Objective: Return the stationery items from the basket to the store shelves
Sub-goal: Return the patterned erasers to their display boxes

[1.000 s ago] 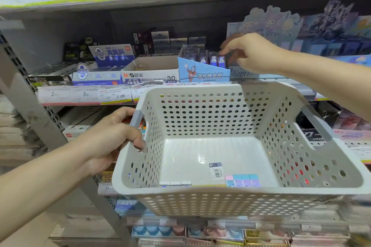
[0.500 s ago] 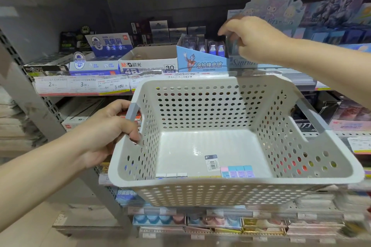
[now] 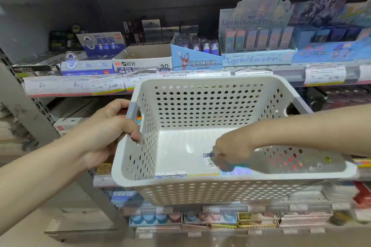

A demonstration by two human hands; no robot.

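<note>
Grey metal shelving upright [image 3: 30, 110] at left, pale floor [image 3: 30, 226] below, dim shelf recesses.

A basket [image 3: 210, 190] is held before the store shelves [image 3: 200, 75], the left hand [image 3: 104, 128] on its left handle. The right hand [image 3: 228, 151] reaches inside, over an eraser pack [image 3: 208, 161] on the basket floor. Display boxes [image 3: 144, 60] stand on the shelf behind.

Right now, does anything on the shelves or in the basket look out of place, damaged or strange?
One thing stands out: the M&G eraser box on the middle shelf looks empty, while the display boxes beside it hold stock. The white basket looks intact; the left hand grips its handle and the right hand reaches inside.
</note>
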